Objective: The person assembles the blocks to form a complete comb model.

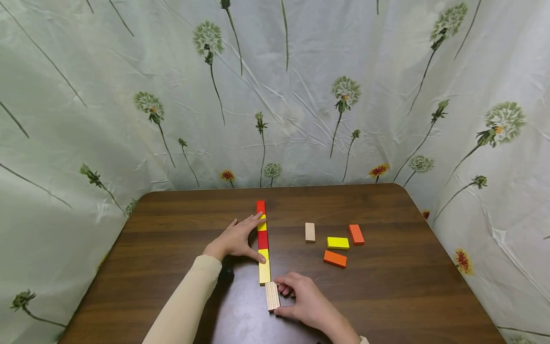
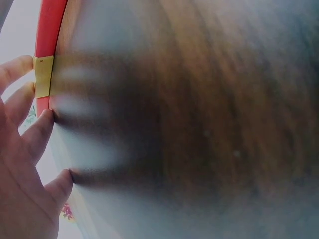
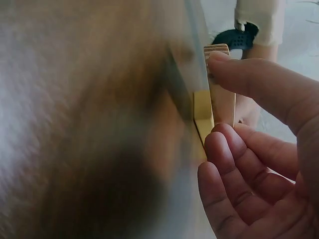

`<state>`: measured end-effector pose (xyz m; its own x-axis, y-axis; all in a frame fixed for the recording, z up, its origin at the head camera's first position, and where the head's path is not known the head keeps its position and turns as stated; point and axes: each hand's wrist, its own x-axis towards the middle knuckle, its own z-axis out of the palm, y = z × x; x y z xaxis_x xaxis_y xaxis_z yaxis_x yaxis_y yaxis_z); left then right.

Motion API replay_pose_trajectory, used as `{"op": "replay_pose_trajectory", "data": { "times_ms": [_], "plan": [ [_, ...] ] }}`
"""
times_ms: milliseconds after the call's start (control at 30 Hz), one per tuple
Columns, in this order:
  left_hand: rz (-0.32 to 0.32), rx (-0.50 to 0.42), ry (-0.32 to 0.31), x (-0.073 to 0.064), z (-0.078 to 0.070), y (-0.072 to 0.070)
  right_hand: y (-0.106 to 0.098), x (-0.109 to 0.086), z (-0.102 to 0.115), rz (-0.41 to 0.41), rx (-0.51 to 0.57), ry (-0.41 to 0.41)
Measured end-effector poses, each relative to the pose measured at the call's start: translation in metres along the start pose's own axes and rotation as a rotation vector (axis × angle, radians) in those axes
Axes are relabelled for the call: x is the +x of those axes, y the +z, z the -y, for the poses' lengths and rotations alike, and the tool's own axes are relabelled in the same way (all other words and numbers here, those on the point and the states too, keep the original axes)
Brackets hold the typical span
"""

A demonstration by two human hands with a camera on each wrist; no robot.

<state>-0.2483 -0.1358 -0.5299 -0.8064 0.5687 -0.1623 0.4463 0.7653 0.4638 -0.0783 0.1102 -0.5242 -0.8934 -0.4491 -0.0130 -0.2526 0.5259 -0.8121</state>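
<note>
1. My left hand (image 1: 237, 240), leftmost, grasps nothing: its fingers are spread along the row, fingertips at the far yellow block (image 1: 262, 223), thumb at the seam between the near yellow block (image 1: 263, 254) and the pale yellow block (image 1: 264, 273).
2. The row runs away from me, end to end, with a red block (image 1: 260, 207) at the far end and another red block (image 1: 263, 240) mid-row; the pale yellow block is its near end.
3. The striped block (image 1: 272, 297) lies just nearer to me than that end and a little to its right, its long axis roughly in line with the row. Whether their corners touch, I can't tell.
4. My right hand (image 1: 310, 300) pinches the striped block by its two short ends, from the right, and is the nearer hand to it. My left thumb is the closest obstacle.
5. Farther right, well apart from the row, four pieces lie on the desk (image 1: 399, 272): a pale wooden block (image 1: 310, 232), an orange block (image 1: 335, 259), a loose yellow block (image 1: 338, 243) and a red-orange block (image 1: 356, 234).
</note>
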Motion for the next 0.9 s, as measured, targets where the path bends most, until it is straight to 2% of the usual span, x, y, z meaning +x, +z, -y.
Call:
{"op": "replay_pose_trajectory", "data": {
  "times_ms": [267,567,900],
  "plan": [
    [0.008,-0.008,-0.011,-0.001,0.0,0.0,0.006,0.002,0.002,0.036,-0.006,0.063],
    [-0.003,-0.011,-0.001,-0.002,0.0,0.001,0.013,0.002,0.0,-0.014,-0.019,0.012],
    [-0.013,-0.015,0.006,-0.001,-0.001,0.0,0.015,0.005,0.001,-0.002,-0.037,0.046]
  ]
}}
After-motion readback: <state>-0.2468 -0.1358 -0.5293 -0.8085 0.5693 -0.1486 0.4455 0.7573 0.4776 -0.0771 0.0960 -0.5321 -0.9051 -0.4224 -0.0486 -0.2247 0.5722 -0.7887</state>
